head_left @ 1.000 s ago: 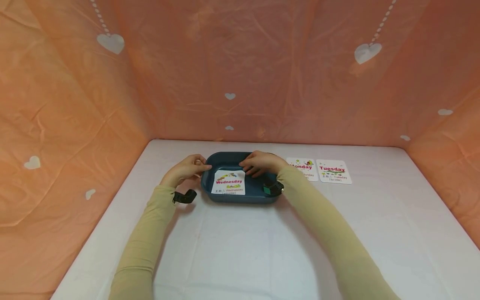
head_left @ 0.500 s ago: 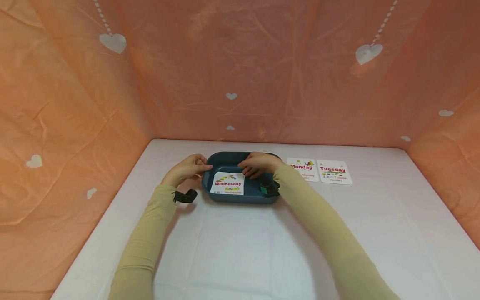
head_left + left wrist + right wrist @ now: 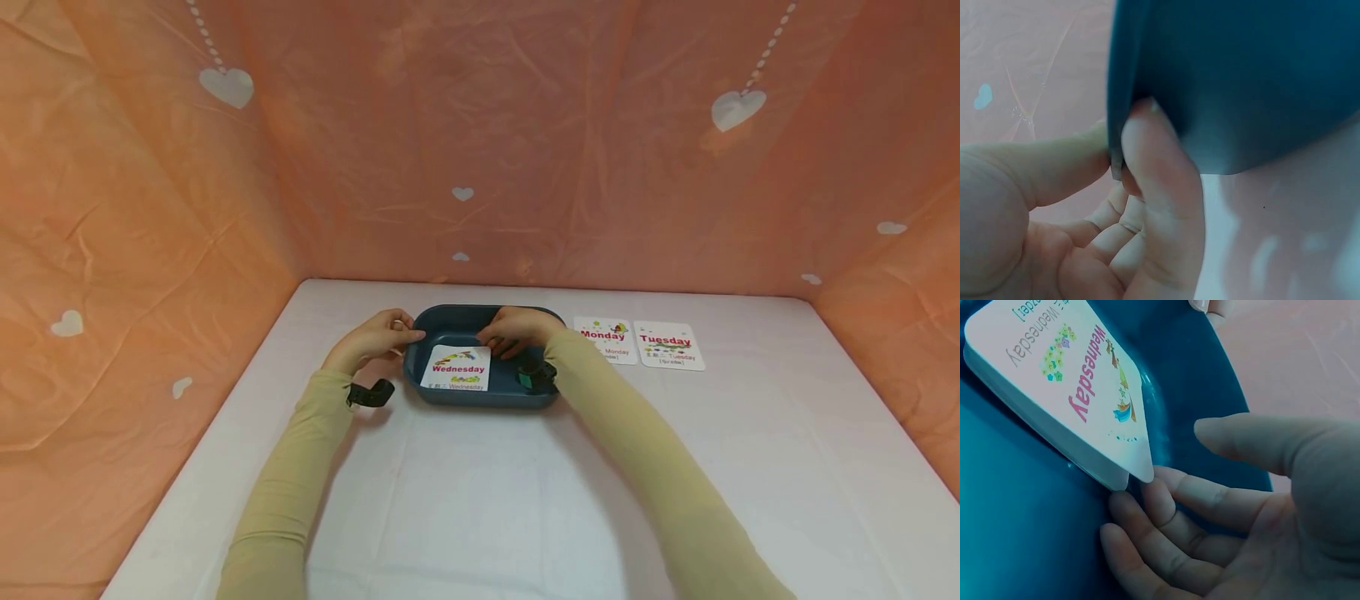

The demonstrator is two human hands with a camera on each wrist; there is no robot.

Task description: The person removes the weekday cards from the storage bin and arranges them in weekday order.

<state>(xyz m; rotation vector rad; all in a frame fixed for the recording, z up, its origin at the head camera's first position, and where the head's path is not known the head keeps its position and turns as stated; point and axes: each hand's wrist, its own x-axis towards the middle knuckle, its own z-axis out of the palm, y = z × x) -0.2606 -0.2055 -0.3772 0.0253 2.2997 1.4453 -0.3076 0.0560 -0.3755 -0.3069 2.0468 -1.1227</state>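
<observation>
My left hand (image 3: 375, 337) pinches the left rim of a dark blue tray (image 3: 487, 400), thumb outside and a finger inside in the left wrist view. A stack of white cards with the Wednesday card (image 3: 457, 369) on top lies in the tray's left part. My right hand (image 3: 521, 327) reaches into the tray from the right. Seen from the right wrist, its fingertips are at the corner of the card stack (image 3: 1069, 381), with the thumb (image 3: 1229, 434) held apart. The top card's corner stands slightly off the cards below.
Right of the tray, a Monday card (image 3: 604, 340) and a Tuesday card (image 3: 667, 344) lie side by side on the white table (image 3: 480, 500). My right sleeve (image 3: 637, 425) partly covers the Monday card. Orange cloth (image 3: 375, 167) with white hearts surrounds the table's back and sides.
The Wednesday card has settled slightly lower toward the tray's front. My right hand has shifted a little, staying inside the tray; the left hand keeps its grip on the rim.
</observation>
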